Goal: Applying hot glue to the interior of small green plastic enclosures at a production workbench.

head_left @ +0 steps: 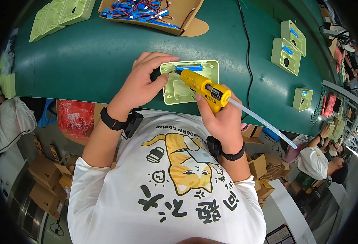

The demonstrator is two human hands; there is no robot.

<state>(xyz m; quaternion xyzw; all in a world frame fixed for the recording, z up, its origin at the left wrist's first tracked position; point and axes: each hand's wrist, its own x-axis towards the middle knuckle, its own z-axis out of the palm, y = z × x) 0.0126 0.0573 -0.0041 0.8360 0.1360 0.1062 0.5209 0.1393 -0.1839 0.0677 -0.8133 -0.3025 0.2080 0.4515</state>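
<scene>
A pale green plastic housing (179, 96) lies open side up near the front edge of the green table. Inside it, along the far wall, sits a blue battery (192, 68). My left hand (147, 79) grips the housing's left wall, thumb at the rim and fingers behind it. In my right hand (219, 118) is a yellow hot glue gun (201, 86), its nozzle over the housing beside the battery's left end. A long translucent glue stick (264, 122) sticks out of the gun's back toward the lower right.
A cardboard box (187, 20) of blue batteries with red and black leads stands at the far side. More green housings (286, 57) lie right and far left (61, 18). A black cable (250, 53) crosses the table (126, 36). Another person (313, 162) works at the right.
</scene>
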